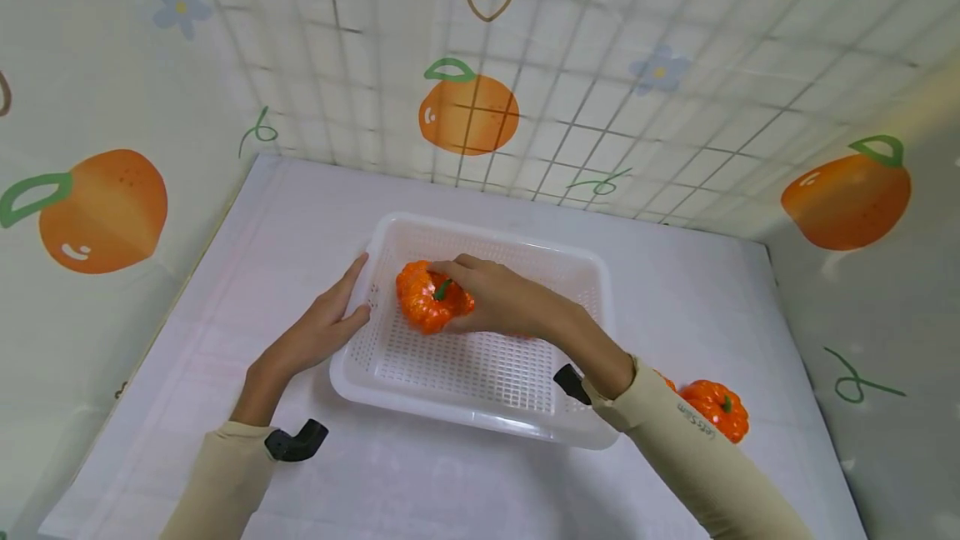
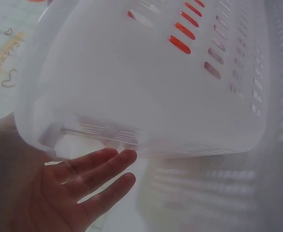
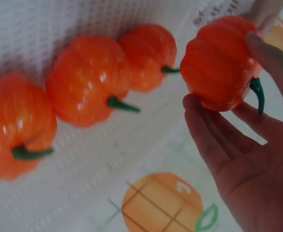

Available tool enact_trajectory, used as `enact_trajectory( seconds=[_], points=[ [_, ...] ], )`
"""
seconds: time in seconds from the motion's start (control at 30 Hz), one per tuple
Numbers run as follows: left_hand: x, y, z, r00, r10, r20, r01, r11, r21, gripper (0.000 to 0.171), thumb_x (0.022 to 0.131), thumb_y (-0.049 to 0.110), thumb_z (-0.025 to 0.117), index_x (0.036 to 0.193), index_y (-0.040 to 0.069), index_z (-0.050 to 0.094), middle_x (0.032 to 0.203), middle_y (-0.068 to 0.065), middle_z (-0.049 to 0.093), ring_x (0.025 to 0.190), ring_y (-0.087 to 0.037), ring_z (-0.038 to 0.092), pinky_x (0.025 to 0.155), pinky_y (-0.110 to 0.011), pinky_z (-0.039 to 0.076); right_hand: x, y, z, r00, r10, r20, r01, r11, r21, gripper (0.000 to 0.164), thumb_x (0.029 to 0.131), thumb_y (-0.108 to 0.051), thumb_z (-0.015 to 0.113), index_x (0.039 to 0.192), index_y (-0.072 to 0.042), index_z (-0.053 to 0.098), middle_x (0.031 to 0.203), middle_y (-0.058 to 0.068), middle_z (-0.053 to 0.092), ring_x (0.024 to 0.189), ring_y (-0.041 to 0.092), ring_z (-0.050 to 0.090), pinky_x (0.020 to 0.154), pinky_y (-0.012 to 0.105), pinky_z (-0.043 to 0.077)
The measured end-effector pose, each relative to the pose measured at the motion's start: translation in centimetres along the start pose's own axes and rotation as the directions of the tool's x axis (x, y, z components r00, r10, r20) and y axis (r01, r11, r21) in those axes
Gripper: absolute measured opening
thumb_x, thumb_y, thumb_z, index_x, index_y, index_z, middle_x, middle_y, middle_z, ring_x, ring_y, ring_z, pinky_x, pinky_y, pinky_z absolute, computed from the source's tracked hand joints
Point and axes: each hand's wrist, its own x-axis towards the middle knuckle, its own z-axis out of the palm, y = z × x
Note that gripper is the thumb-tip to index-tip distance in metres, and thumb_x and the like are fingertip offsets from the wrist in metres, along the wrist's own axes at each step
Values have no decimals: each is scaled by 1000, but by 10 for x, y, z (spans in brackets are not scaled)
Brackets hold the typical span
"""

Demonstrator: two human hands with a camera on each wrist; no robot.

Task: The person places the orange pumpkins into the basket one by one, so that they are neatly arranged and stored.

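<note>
My right hand [image 1: 498, 294] grips a small orange pumpkin [image 1: 423, 298] with a green stem, over the left part of a white plastic basket [image 1: 450, 417]. In the right wrist view the fingers and thumb of the right hand [image 3: 257, 159] are curled round the held pumpkin [image 3: 218, 63]. Three more pumpkins [image 3: 85, 79] sit in a row in the basket there; in the head view my hand and forearm mostly hide them. My left hand [image 1: 318, 327] is at the basket's left end, its fingers [image 2: 100, 169] extended beside the outer wall.
Outside the basket, to its right, lies a pumpkin [image 1: 718, 408], and another, mostly hidden by my right sleeve [image 1: 697, 448], shows beside it. A white cloth covers the table [image 1: 420, 482]. Printed curtains [image 1: 360, 90] over a wire grid stand behind.
</note>
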Motion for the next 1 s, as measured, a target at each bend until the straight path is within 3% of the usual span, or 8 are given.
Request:
enact_trajectory(
  seconds=[0.43,0.6,0.83,1.0],
  points=[
    [0,-1,-1,1000,27,-1,-27,1000,-1,75,102,11,48,161,18,1,166,-4,8,146,-32,27,108,-53,36,11,-4,30,991,-19,134,28,997,-66,78,86,-38,78,152,-21,41,144,4,51,117,15,57,98,32,49],
    [0,-1,0,1000,27,-6,-27,1000,6,75,102,9,48,161,15,2,166,-5,8,146,-33,27,109,-53,35,16,-4,38,988,-23,150,34,997,-67,77,85,-37,78,152,-23,42,139,3,54,107,11,58,96,31,50],
    [0,-2,0,999,32,-12,-31,999,15,75,102,11,48,161,16,3,166,-5,8,147,-33,25,110,-53,33,21,-1,49,987,-14,159,27,996,-83,77,86,-36,78,153,-23,41,145,4,51,122,17,55,102,34,48],
    [1,-2,-1,1000,23,-7,-23,1000,12,76,102,11,49,161,17,2,166,-3,8,148,-31,23,110,-52,32,23,1,57,985,-22,170,42,992,-116,77,86,-36,78,153,-21,41,143,4,52,117,17,57,100,33,49]
  ],
)
